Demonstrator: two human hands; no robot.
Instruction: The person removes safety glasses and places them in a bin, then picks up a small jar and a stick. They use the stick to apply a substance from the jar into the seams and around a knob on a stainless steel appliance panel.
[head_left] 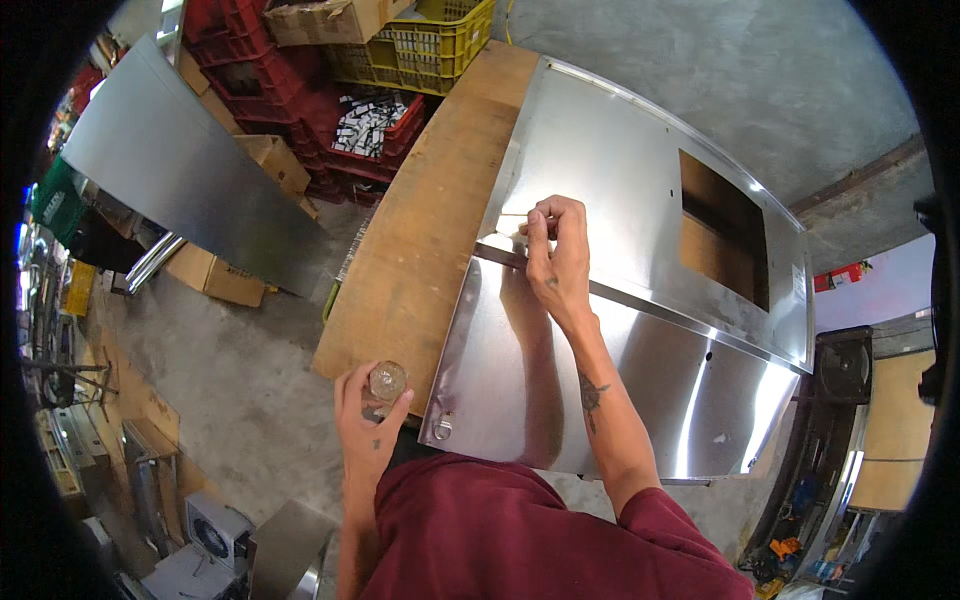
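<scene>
My left hand (362, 425), low at the wooden board's near end, has its fingers wrapped round a small clear round jar (388, 380). My right hand (560, 255) is over the seam of a large stainless steel piece, its fingers pinched together. From the pinch a thin, pale stick-like thing (513, 215) seems to stick out to the left; its kind is too small to make out. The steel piece has a flat far panel (600, 160) with a rectangular cutout, and a shiny near panel (660, 390). A small metal ring-shaped fitting (443, 426) sits at the near panel's left corner.
The steel piece rests on a wooden board (410, 230). Beyond its left edge stand red crates (270, 90), a yellow crate (425, 45) and cardboard boxes (215, 277). A curved metal sheet (180, 150) leans at the left. A black speaker-like box (843, 365) stands at the right.
</scene>
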